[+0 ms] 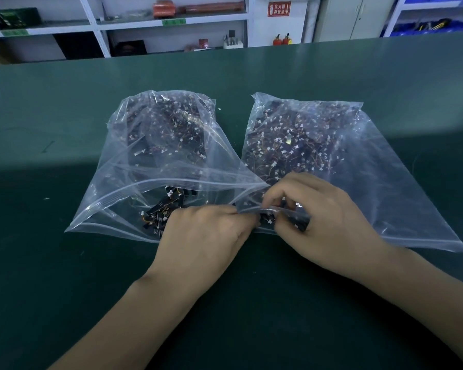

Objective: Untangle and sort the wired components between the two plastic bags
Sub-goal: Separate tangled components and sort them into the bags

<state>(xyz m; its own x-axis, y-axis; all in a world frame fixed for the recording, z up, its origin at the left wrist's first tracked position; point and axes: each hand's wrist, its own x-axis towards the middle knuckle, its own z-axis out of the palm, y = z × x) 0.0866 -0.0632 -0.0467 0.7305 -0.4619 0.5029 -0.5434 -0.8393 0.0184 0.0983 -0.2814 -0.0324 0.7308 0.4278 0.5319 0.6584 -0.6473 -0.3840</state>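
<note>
Nearest me, at six o'clock, my left hand (206, 231) and right hand (324, 217) meet where the two bag mouths touch. Each grip pinches a small clump of wired components (267, 218), so I judge the untangling step is in hand. Next comes teasing one piece free and dropping it into the proper bag. The left bag (123, 166) at eleven o'clock and right bag (385, 169) at one o'clock lie on the green desk (64, 263); loose film crowds my fingers. Shelves (171, 22) stand far at twelve.
</note>
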